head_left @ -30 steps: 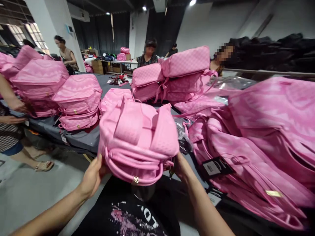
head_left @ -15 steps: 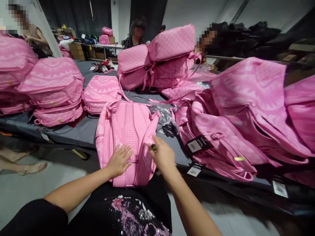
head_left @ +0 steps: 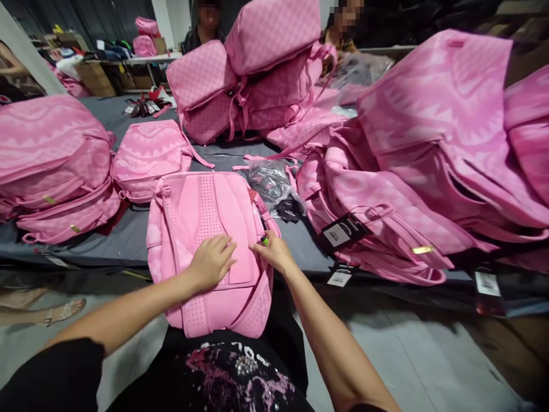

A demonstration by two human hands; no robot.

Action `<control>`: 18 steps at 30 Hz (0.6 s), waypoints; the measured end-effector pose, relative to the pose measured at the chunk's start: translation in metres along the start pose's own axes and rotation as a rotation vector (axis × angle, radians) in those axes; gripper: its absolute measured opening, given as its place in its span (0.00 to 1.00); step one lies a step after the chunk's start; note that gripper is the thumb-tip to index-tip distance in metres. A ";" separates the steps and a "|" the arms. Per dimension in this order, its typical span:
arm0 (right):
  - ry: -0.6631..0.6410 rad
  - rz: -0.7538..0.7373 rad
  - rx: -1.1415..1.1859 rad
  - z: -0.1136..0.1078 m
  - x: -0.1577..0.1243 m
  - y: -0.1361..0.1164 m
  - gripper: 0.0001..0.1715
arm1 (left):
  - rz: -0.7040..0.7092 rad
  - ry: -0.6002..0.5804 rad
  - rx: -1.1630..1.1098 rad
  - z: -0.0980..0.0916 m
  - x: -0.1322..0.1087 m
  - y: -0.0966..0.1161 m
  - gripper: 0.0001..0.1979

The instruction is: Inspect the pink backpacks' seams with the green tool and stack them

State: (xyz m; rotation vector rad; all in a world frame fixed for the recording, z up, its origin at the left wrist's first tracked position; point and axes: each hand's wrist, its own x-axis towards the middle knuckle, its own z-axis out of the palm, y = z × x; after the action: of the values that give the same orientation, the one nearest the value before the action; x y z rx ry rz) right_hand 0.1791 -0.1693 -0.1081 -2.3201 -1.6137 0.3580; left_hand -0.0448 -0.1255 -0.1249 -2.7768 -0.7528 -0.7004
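A pink backpack (head_left: 234,206) leans at the table's front edge before me, its padded back panel and shoulder straps facing up. My left hand (head_left: 212,262) lies on the middle of that panel with its fingers slightly bent and apart, holding nothing. At the panel's right edge, my right hand (head_left: 277,253) is closed around a small black-and-green tool (head_left: 265,241), mostly hidden by the fingers; its kind does not show. Its fingertips are beside the right shoulder strap (head_left: 262,209), which hangs over the bag's side.
More pink backpacks stand at left (head_left: 55,149), at the back (head_left: 274,40) and in a pile at right (head_left: 429,114), some with black hang tags (head_left: 343,232). A clear plastic bag (head_left: 272,183) lies on the grey-covered table (head_left: 132,229). Other people are behind the table.
The right shoulder strap has gone from the panel to the bag's right side. My left hand has shifted slightly on the panel. The camera view has tilted down and turned right.
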 end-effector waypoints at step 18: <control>0.307 -0.417 0.052 0.030 -0.040 -0.004 0.29 | 0.323 0.004 0.431 -0.088 0.102 -0.123 0.29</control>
State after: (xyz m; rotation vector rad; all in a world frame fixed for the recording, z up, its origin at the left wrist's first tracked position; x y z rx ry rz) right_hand 0.1507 -0.2030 -0.1324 -1.8252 -1.8365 -0.0481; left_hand -0.0653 -0.0017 0.0070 -2.4159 -0.3802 -0.4211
